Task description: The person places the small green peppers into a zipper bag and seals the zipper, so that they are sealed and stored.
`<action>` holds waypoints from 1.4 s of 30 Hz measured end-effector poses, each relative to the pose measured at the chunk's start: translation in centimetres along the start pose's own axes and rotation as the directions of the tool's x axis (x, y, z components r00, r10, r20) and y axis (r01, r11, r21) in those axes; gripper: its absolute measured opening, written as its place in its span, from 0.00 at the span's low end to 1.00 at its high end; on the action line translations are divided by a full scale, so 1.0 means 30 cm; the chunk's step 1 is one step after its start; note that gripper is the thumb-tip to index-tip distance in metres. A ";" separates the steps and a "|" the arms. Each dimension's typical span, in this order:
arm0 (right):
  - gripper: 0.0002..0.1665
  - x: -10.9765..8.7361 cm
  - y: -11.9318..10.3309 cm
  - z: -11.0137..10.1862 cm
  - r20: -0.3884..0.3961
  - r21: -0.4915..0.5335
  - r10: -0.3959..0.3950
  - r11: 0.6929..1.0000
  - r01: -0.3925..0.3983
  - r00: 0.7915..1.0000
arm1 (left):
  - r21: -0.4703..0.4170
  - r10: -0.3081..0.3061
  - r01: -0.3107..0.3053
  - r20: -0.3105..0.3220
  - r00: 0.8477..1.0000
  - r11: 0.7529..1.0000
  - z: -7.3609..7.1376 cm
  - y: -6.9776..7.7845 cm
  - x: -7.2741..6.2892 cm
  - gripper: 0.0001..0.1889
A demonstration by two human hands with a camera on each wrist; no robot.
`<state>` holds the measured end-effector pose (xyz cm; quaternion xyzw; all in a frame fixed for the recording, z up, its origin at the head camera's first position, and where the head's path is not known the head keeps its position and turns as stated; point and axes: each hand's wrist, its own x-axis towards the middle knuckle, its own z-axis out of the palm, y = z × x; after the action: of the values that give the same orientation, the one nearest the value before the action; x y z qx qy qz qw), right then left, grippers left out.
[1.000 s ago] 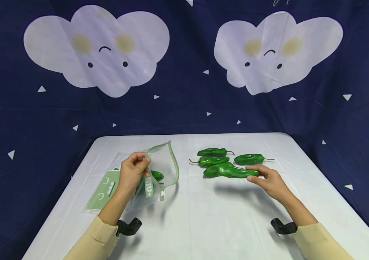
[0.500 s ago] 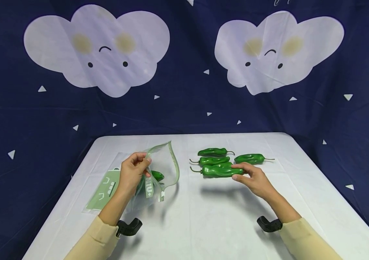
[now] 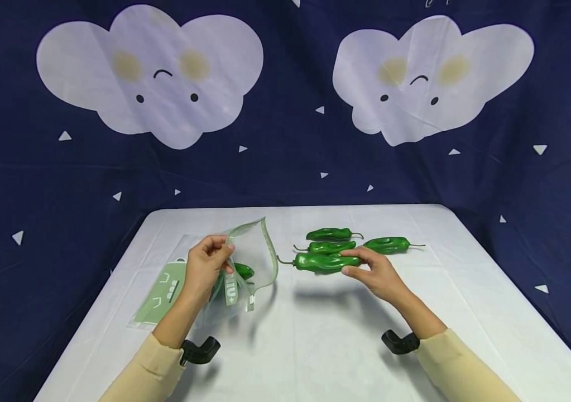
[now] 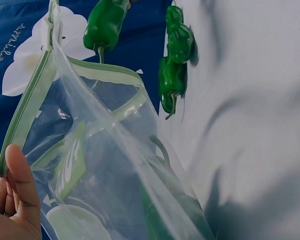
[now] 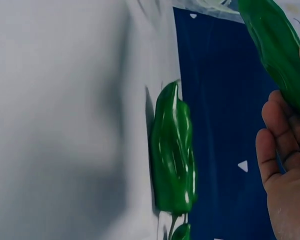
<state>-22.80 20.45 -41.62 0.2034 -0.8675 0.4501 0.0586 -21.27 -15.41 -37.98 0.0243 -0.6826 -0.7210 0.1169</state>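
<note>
My left hand (image 3: 207,262) pinches the rim of a clear zip bag (image 3: 268,240) with a green border, its mouth spread open. Inside the bag lies a green pepper (image 3: 243,272), partly hidden by the bag's printed label. My right hand (image 3: 377,274) grips another green pepper (image 3: 317,262) by its tip end, holding it above the table with its stem pointing left at the bag's mouth. In the left wrist view this held pepper (image 4: 106,27) hangs just beyond the bag's green edge. The right wrist view has the same pepper (image 5: 272,42) between fingers and thumb.
Several more green peppers lie on the white table (image 3: 310,346), among them one at the back (image 3: 329,234) and one at the right (image 3: 387,245). A flat bag with a green print (image 3: 162,293) lies left. Behind hangs a dark blue cloth (image 3: 295,173).
My right hand has moved left with the pepper, away from the peppers on the right and up to the bag's mouth. The left hand and bag have stayed in place.
</note>
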 end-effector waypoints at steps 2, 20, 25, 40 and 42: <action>0.22 0.009 -0.007 0.011 0.001 0.005 -0.009 1.000 0.009 1.000 | 0.002 -0.001 0.001 -0.001 1.000 1.000 0.000 0.001 0.000 0.11; 0.24 0.069 -0.072 0.088 0.016 0.031 -0.021 0.999 0.021 1.000 | -0.009 -0.004 0.004 -0.001 1.000 1.000 0.001 0.008 -0.002 0.11; 0.25 0.076 -0.067 0.102 0.024 0.036 -0.003 0.999 0.002 1.000 | -0.005 -0.008 0.008 0.000 1.000 1.000 0.003 0.004 -0.001 0.10; 0.23 0.126 -0.085 0.163 -0.009 -0.048 -0.042 0.998 0.042 0.999 | -0.010 -0.001 0.002 0.007 1.000 1.000 0.008 0.006 -0.007 0.11; 0.23 0.132 -0.098 0.172 -0.016 -0.063 -0.055 0.997 0.054 0.998 | -0.007 -0.001 0.002 0.008 1.000 1.000 0.008 0.005 -0.007 0.11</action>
<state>-24.80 13.60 -41.30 0.2212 -0.8746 0.4229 0.0850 -21.09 -15.15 -37.84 0.0213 -0.6804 -0.7237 0.1136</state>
